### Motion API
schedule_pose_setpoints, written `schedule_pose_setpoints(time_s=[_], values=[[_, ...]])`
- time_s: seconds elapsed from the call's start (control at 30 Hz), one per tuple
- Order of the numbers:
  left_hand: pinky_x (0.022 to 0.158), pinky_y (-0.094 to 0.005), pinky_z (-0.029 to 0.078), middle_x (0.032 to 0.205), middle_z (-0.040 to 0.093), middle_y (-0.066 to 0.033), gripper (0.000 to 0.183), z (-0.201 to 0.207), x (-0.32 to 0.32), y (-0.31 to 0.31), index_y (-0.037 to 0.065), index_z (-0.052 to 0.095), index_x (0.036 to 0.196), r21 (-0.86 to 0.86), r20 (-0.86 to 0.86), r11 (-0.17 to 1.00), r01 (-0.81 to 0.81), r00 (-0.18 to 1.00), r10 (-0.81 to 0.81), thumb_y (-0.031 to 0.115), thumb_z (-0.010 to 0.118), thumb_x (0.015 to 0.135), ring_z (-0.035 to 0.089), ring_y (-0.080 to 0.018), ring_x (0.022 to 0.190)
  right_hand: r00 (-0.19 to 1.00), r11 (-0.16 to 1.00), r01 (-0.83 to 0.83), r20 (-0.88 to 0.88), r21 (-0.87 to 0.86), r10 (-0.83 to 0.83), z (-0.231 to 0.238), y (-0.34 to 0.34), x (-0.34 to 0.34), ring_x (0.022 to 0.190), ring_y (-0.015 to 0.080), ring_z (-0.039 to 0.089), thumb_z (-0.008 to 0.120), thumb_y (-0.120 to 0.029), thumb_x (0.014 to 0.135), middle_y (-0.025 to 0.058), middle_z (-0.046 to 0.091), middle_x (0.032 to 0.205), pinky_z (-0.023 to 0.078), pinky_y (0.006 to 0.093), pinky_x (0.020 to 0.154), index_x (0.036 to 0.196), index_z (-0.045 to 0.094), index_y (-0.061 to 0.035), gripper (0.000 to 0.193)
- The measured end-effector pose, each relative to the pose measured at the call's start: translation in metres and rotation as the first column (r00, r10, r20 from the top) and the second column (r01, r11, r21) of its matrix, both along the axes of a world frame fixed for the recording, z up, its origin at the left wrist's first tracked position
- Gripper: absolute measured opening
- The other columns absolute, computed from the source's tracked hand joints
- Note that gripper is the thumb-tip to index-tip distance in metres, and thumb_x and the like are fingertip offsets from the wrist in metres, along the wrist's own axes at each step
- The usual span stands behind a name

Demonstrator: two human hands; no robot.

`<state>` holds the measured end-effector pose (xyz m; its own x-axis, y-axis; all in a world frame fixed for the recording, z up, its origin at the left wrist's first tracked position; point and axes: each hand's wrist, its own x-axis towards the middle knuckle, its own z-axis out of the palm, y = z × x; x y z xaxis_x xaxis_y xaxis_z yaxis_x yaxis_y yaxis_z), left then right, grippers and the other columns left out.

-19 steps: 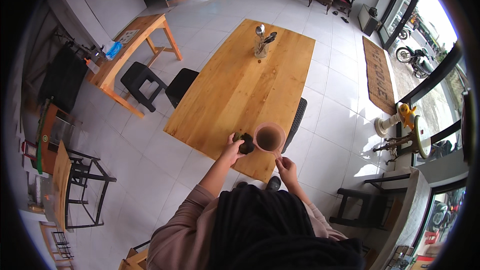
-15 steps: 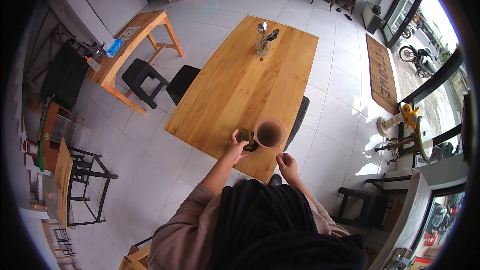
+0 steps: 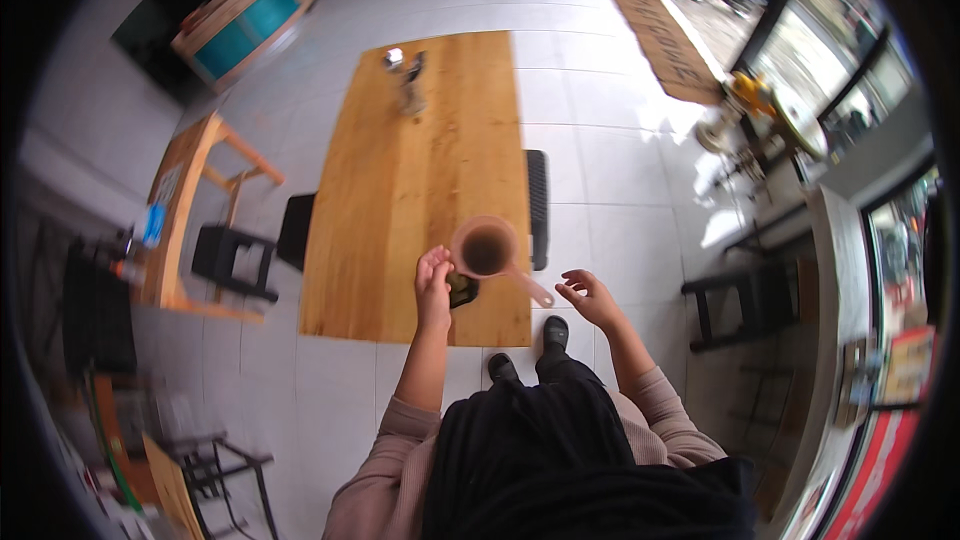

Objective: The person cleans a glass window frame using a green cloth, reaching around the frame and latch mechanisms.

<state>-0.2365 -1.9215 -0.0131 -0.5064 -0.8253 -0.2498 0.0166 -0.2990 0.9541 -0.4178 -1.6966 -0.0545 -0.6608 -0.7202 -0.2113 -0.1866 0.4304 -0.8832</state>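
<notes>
A pink plastic dipper (image 3: 487, 248) with a long handle, its inside dark, appears over the near right part of the wooden table (image 3: 400, 200). The handle points toward the table's right edge. My left hand (image 3: 434, 278) is at the dipper's left side, its fingers curled against the wall. Partly hidden under the dipper, next to my left thumb, is a dark green object (image 3: 463, 290) whose kind I cannot make out. My right hand (image 3: 588, 297) hangs just right of the handle's end, apart from it, fingers spread and holding nothing.
A blurred glass jar of spoons (image 3: 411, 95) stands at the table's far end. Black stools (image 3: 236, 260) are to the left, one more (image 3: 538, 210) against the right side. A side table (image 3: 185, 210) stands farther left; a brown doormat (image 3: 665, 45) lies by the glass doors.
My right hand has let go of the dipper's handle and moved off to the right. The handle now points more to the right. The whole view has turned.
</notes>
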Motion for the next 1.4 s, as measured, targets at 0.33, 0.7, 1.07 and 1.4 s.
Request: schedule_pose_setpoints(time_s=[0.33,0.7,1.07,1.4], values=[[0.040,-0.0146,0.024,0.092,0.050,-0.0035,0.029,0.000,-0.066,0.219,0.005,0.054,0.100,0.310,-0.255,0.546,0.779,0.621,-0.741,-0.004,0.040,0.077,0.041,-0.0030,0.053,0.772,0.795,0.538,0.215,0.281,-0.598,0.001,0.288,0.124,0.082,0.0179,0.059,0.061,-0.032,0.086,0.0094,0.062,0.098,0.048,0.0320,0.074,0.115,0.055,-0.0070,0.039],[0.042,-0.0151,0.027,0.090,0.052,-0.0021,0.030,0.018,-0.041,0.543,0.008,0.056,0.099,0.244,-0.150,0.062,0.968,0.101,-0.984,-0.003,0.043,0.075,0.045,-0.0046,0.062,0.297,0.293,0.955,0.185,-0.047,-0.937,0.033,0.577,0.340,0.081,0.0136,0.059,0.060,-0.022,0.087,0.0071,0.063,0.091,0.048,0.0283,0.072,0.111,0.056,-0.0039,0.030],[0.050,-0.0163,0.033,0.088,0.058,0.0016,0.026,0.056,0.054,0.913,0.010,0.061,0.100,0.078,-0.156,-0.442,0.894,-0.426,-0.891,0.003,0.046,0.080,0.051,-0.0037,0.067,-0.367,-0.418,0.876,0.230,-0.239,-0.901,0.029,0.816,0.552,0.072,0.0122,0.059,0.053,-0.015,0.090,0.0072,0.062,0.082,0.048,0.0251,0.068,0.101,0.058,0.0015,0.020],[0.055,-0.0192,0.042,0.084,0.056,0.0015,0.024,0.019,0.000,1.172,0.009,0.055,0.109,0.213,-0.202,-0.465,0.859,-0.427,-0.882,0.008,0.052,0.085,0.052,-0.0062,0.068,-0.447,-0.495,0.846,0.239,-0.199,-0.862,-0.006,0.992,0.532,0.071,0.0117,0.060,0.058,-0.015,0.088,0.0048,0.059,0.091,0.048,0.0239,0.066,0.107,0.058,-0.0037,0.022]])
